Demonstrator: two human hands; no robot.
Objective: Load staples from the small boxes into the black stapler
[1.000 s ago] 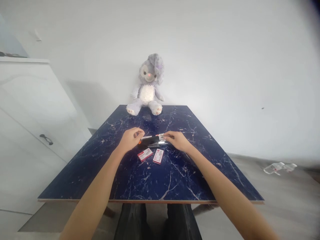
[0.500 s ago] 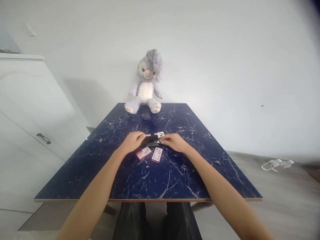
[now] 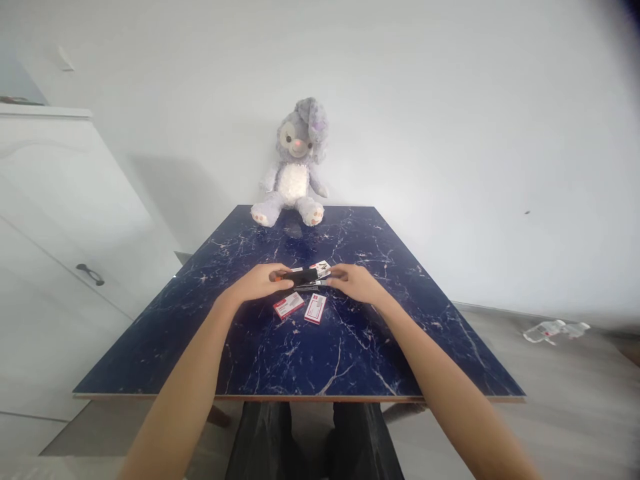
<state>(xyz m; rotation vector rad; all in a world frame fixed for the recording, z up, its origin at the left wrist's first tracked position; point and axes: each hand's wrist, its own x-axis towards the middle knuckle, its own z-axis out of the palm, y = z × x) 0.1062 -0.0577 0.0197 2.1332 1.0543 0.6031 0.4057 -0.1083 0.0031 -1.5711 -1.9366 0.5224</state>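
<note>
My left hand [image 3: 257, 282] grips the left end of a black stapler [image 3: 304, 276] with its thumb in front and fingers behind. A bit of orange shows between those fingers. At the stapler's right end, my right hand [image 3: 356, 283] has its thumb and fingers closed near the metal part; whatever lies between its fingertips is too small to make out. Just in front of the stapler lie two small red-and-white boxes, the left box [image 3: 289, 305] turned at an angle and the right box [image 3: 315, 309] nearly upright to me. Behind it is a white printed box [image 3: 323, 268], partly covered.
A dark blue marbled table [image 3: 350, 353] carries everything. At its far edge a grey plush rabbit [image 3: 294, 173] sits against the white wall. A white cabinet [image 3: 45, 233] stands at the left. Clear plastic bottles [image 3: 555, 331] lie on the floor to the right.
My left hand has shifted slightly left, its thumb now along the stapler's front. My right fingers have moved slightly away to the right. The boxes have stayed in place.
</note>
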